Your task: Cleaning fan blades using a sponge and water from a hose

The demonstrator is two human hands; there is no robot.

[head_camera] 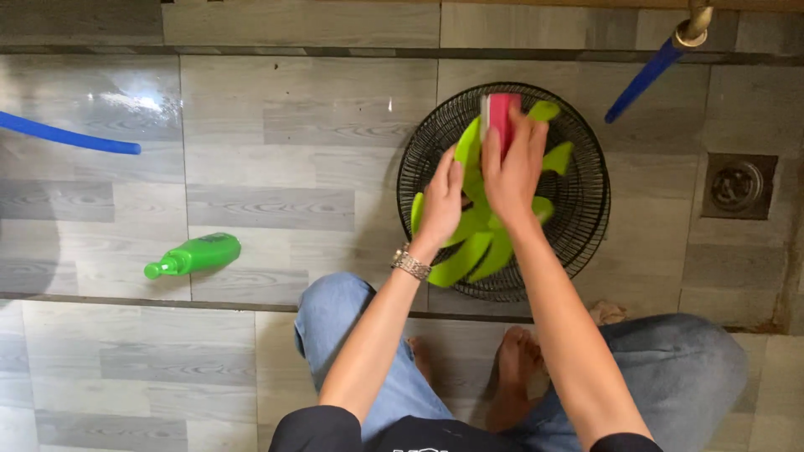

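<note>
**Two hands on a green fan blade over a black grille**

Nearest the camera are the person's bent knees in blue jeans [368, 335], with bare feet [515, 368] tucked between them on the grey tiled floor [276, 151]. Both forearms reach forward from the bottom edge and converge over the fan parts.

The left hand [440, 205], a metal wristwatch [410, 264] at its wrist, has its fingers pointing up and away and is closed lightly on the left side of the green fan blade [477, 243], steadying it. The right hand [512, 172] sits just beside it, a little farther out, wrapped around a red sponge [501, 121] that it presses to the blade's upper part; the sponge stands upright, its long axis running away from the person.

The fan blade rests on a round black wire fan grille [578, 180] lying flat on the floor, its lobes fanning outward, with the lower ones pointing back toward the knees.

Well apart to the left, a green bottle [194, 255] lies on its side, nozzle pointing left. A blue hose [67, 136] enters from the left edge; another blue hose [645, 79] hangs from a brass tap [695, 23] at upper right. A floor drain [739, 186] sits right of the grille.
</note>
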